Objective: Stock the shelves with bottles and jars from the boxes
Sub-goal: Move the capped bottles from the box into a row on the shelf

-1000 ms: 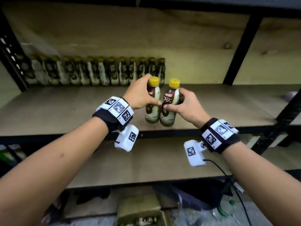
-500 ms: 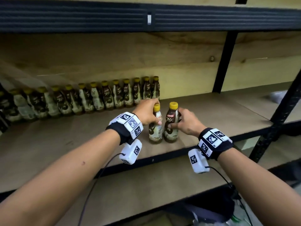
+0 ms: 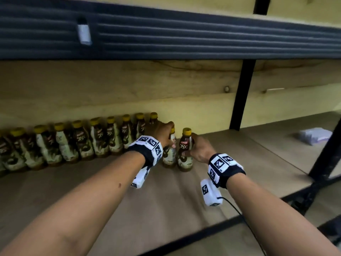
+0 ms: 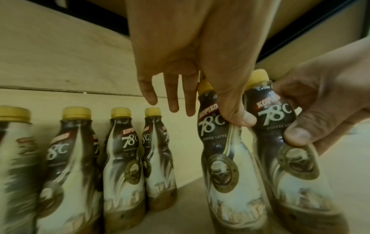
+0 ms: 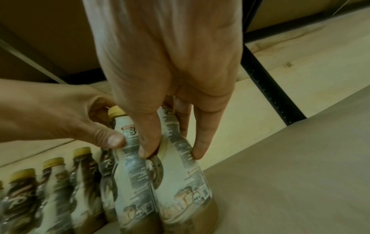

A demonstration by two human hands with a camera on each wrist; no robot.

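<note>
Sliding deeper onto the shelf (image 3: pixel 184 200), two bottles (one per hand) now stand beside the row (image 3: pixel 73 143) at 9 o'clock; fingers (image 4: pixel 236 117) pinch each neck, nearly placed.

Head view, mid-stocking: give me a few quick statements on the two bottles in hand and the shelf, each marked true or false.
1. The left hand grips the left bottle. True.
2. The right bottle lies on its side. False: it stands upright, gripped by the right hand.
3. A row of bottles lines the back of the shelf. True.
4. The caps are red. False: yellow.
5. The held bottles are left of that row. False: at its right end.
</note>
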